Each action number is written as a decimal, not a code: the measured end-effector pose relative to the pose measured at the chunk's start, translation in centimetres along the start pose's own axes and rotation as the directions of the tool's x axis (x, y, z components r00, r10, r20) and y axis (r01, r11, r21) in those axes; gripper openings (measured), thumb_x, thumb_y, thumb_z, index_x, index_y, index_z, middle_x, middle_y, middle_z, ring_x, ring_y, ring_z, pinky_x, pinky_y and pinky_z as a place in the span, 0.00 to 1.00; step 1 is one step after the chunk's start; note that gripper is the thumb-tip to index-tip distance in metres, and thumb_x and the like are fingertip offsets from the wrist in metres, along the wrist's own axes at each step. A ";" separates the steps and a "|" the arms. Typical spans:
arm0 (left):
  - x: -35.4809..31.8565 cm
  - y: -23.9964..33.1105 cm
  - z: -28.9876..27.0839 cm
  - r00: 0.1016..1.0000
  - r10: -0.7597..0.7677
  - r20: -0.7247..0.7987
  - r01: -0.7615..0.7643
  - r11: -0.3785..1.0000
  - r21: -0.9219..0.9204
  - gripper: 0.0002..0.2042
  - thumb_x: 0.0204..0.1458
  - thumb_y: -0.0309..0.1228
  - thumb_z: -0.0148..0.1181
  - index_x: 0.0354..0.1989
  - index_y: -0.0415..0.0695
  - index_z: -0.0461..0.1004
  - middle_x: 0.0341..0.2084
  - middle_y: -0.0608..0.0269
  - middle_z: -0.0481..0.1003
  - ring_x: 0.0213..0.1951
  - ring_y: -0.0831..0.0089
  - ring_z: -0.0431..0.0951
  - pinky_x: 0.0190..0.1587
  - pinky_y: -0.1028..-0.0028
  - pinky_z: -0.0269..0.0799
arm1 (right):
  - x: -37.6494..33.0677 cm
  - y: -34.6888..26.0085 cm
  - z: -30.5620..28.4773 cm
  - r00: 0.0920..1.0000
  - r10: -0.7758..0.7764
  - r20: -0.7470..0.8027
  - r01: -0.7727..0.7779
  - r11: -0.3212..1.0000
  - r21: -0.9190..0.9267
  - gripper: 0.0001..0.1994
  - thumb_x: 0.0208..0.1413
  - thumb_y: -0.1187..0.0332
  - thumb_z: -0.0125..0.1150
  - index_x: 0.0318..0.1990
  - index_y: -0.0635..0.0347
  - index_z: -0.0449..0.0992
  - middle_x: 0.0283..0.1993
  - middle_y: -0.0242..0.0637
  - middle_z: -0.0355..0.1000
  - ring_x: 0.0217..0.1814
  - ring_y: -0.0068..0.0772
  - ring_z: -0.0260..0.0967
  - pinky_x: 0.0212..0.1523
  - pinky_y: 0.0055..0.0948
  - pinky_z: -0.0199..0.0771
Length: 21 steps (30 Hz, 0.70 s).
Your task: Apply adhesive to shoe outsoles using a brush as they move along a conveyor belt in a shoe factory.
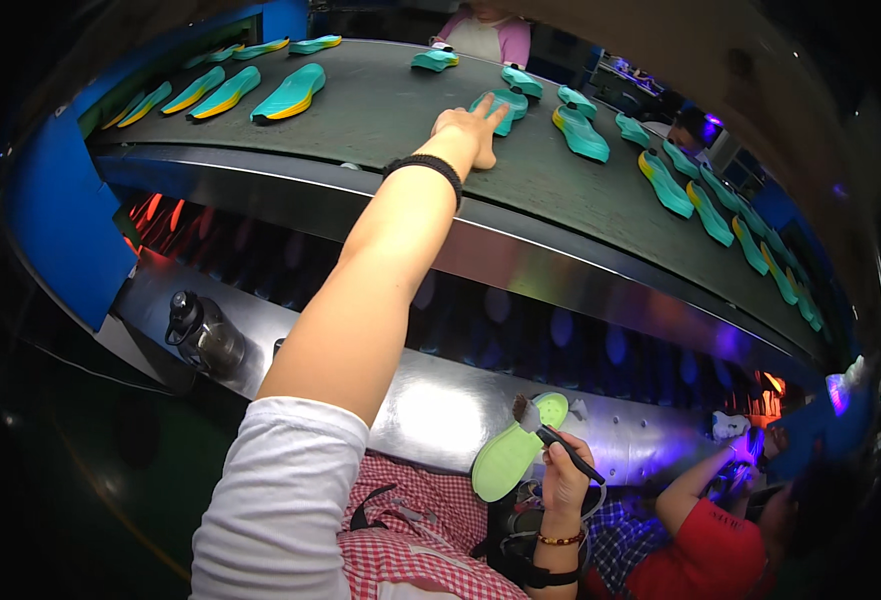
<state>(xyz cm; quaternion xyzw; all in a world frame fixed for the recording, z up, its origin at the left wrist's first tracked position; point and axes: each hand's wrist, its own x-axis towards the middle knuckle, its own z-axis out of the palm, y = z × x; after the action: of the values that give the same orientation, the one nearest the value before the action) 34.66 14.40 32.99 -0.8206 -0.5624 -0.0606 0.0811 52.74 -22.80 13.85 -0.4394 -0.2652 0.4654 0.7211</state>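
My left hand (pixel 468 135) reaches out over the dark conveyor belt (pixel 380 110). Its fingers are stretched and spread across a teal sole (pixel 508 108), touching it. Low in the view, my right hand (pixel 564 474) is closed around the black handle of a brush (pixel 572 457). The brush's bristle end lies over a light green sole (pixel 505 462), which sits at the edge of the metal shelf (pixel 435 405). Whether my right fingers also touch that sole cannot be made out.
Several teal and yellow soles (pixel 290 95) lie along the belt, more of them on the right (pixel 665 185). A dark bottle (pixel 205 335) stands on the shelf at left. Red-sleeved co-worker (pixel 705 550) sits close on my right; another person (pixel 485 38) is across the belt.
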 end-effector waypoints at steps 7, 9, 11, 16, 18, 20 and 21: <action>0.7 0.4 0.4 1.000 0.001 0.029 -0.005 0.989 0.146 0.27 0.42 0.30 0.52 0.55 0.42 0.59 0.53 0.55 0.62 0.51 0.58 0.66 0.51 0.64 0.64 | -0.9 -0.6 -0.3 0.999 0.021 0.026 -0.021 1.000 0.001 0.11 0.45 0.80 0.55 0.39 0.70 0.70 0.39 0.48 0.71 0.38 0.31 0.69 0.43 0.24 0.67; -0.6 -0.1 0.5 0.996 0.039 -0.075 -0.028 0.988 0.150 0.19 0.45 0.32 0.54 0.46 0.40 0.67 0.46 0.56 0.68 0.50 0.59 0.66 0.50 0.64 0.63 | -0.8 -0.8 -0.8 0.999 0.018 0.026 -0.019 1.000 0.022 0.11 0.45 0.81 0.55 0.39 0.70 0.70 0.39 0.48 0.71 0.40 0.34 0.69 0.46 0.27 0.66; -3.2 0.3 -1.1 0.979 0.109 -0.170 -0.103 0.994 0.043 0.17 0.44 0.36 0.56 0.42 0.41 0.69 0.42 0.55 0.70 0.50 0.60 0.66 0.50 0.64 0.61 | -0.8 -1.2 -1.6 1.000 0.008 0.000 -0.008 0.999 0.047 0.11 0.45 0.81 0.54 0.39 0.70 0.71 0.39 0.48 0.71 0.43 0.36 0.69 0.49 0.29 0.66; -12.8 -1.4 0.7 0.670 -0.005 -0.743 -0.485 0.754 -0.443 0.12 0.48 0.37 0.54 0.32 0.40 0.69 0.36 0.56 0.70 0.45 0.64 0.67 0.51 0.67 0.59 | -0.7 -1.4 -1.6 1.000 0.004 0.015 -0.005 0.998 0.056 0.10 0.45 0.82 0.54 0.38 0.72 0.72 0.40 0.48 0.71 0.43 0.36 0.69 0.51 0.31 0.65; -16.5 -1.1 3.3 0.573 -0.471 -0.671 -0.504 0.443 -0.741 0.12 0.49 0.33 0.52 0.39 0.39 0.67 0.38 0.56 0.69 0.46 0.67 0.66 0.50 0.70 0.60 | -0.3 -1.2 -1.0 0.999 0.027 0.036 -0.029 0.999 0.040 0.09 0.46 0.81 0.53 0.37 0.71 0.72 0.40 0.48 0.71 0.43 0.36 0.69 0.51 0.31 0.65; -19.5 -0.3 4.1 0.755 -0.620 -0.213 -0.430 -0.224 -0.874 0.16 0.46 0.26 0.50 0.45 0.37 0.64 0.38 0.57 0.69 0.46 0.68 0.67 0.50 0.70 0.62 | 0.0 -1.3 -0.2 0.999 0.026 0.041 -0.027 0.999 0.042 0.10 0.46 0.81 0.53 0.37 0.72 0.72 0.40 0.48 0.71 0.42 0.36 0.69 0.51 0.31 0.65; -21.0 0.4 3.0 0.881 -0.473 0.023 -0.272 -0.545 -0.793 0.18 0.44 0.23 0.50 0.46 0.35 0.62 0.36 0.57 0.70 0.44 0.67 0.68 0.49 0.70 0.64 | 0.1 -1.4 0.0 0.998 0.036 0.054 -0.038 0.999 0.031 0.10 0.46 0.81 0.53 0.37 0.72 0.72 0.40 0.48 0.71 0.42 0.35 0.69 0.51 0.31 0.65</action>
<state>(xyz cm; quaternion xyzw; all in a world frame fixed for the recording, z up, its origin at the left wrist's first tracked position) 27.55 -4.28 26.02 -0.3410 -0.2662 -0.7009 -0.5671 53.37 -22.99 15.06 -0.4198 -0.2686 0.4946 0.7120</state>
